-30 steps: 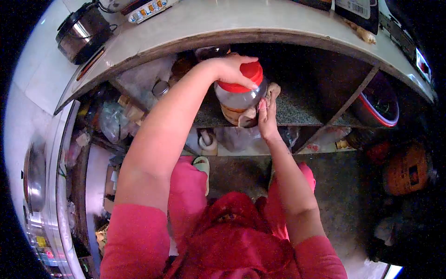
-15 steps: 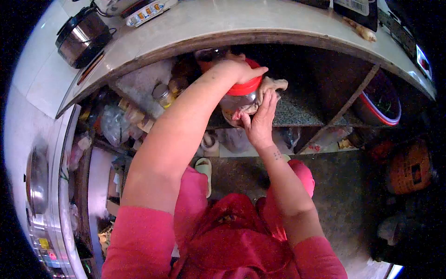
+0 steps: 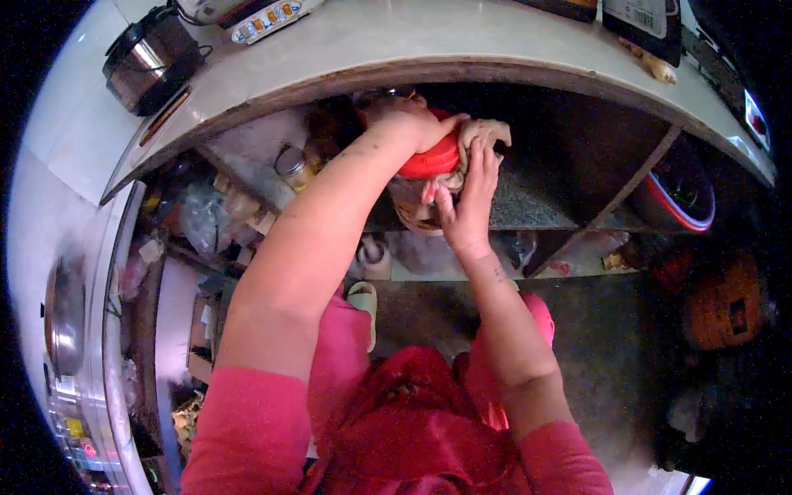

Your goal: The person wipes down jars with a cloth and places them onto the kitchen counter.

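A clear jar [image 3: 412, 206] with a red lid [image 3: 436, 158] stands on the stone shelf [image 3: 532, 202] under the counter. My left hand [image 3: 417, 124] reaches over the lid from the left; its thumb lies along the lid's top, and its other fingers are mostly hidden behind the jar. A beige cloth [image 3: 485, 132] is bunched against the right side of the lid and jar. With its fingers bent over that cloth, my right hand [image 3: 470, 198] presses it to the jar's side.
A small jar with a metal lid [image 3: 291, 162] is left of my left forearm. A purple-and-red tub [image 3: 676, 194] sits in the right compartment. On the counter [image 3: 396, 33] are a rice cooker [image 3: 148, 62] and a power strip [image 3: 268, 21]. Slanted dividers [image 3: 635, 173] separate the shelves.
My right hand and the cloth have moved up the jar's side to the lid. My left hand has shifted from gripping across the lid to its far left side.
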Tool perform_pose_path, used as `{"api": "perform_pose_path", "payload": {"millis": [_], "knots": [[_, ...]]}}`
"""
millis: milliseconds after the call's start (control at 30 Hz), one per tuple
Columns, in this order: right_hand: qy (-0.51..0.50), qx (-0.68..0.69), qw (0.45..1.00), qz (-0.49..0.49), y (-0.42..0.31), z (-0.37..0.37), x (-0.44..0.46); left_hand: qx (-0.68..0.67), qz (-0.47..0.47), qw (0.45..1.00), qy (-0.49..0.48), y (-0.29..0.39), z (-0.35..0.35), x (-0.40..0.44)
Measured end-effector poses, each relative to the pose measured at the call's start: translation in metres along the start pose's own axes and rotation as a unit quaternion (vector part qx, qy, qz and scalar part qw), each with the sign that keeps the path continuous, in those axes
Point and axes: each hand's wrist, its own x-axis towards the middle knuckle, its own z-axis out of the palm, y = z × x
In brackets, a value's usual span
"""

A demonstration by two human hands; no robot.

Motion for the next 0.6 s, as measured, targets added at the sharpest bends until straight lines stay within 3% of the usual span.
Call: {"api": "perform_pose_path", "payload": {"millis": [67, 133, 233, 267, 333, 433, 533, 600], "knots": [[-0.003, 0.058, 0.998, -0.017, 0.009, -0.004, 0.011, 0.01, -0.009, 1.0, 0.009, -0.003, 0.0, -0.001], [-0.023, 0.13, 0.991, 0.028, 0.027, -0.002, 0.012, 0.016, -0.003, 1.0, 0.027, -0.008, 0.005, 0.007], [-0.038, 0.359, 0.905, 0.226, 0.056, 0.004, 0.017, 0.006, 0.029, 0.999, 0.026, -0.011, 0.008, 0.009], [-0.023, 0.336, 0.91, 0.239, 0.06, 0.004, 0.018, -0.05, 0.022, 0.998, 0.041, -0.01, 0.013, 0.007], [-0.013, 0.22, 0.962, 0.161, 0.055, 0.001, 0.021, -0.163, 0.009, 0.984, 0.073, -0.009, 0.027, 0.002], [0.035, -0.01, 0.999, 0.029, 0.028, -0.01, 0.019, -0.208, 0.031, 0.977, 0.048, -0.015, 0.028, 0.003], [0.022, -0.064, 0.998, 0.006, 0.01, -0.02, 0.013, -0.255, 0.017, 0.967, -0.008, -0.016, 0.023, 0.002], [0.003, -0.075, 0.997, -0.014, 0.001, -0.027, 0.008, -0.287, 0.018, 0.957, 0.024, -0.018, 0.029, 0.004]]}}
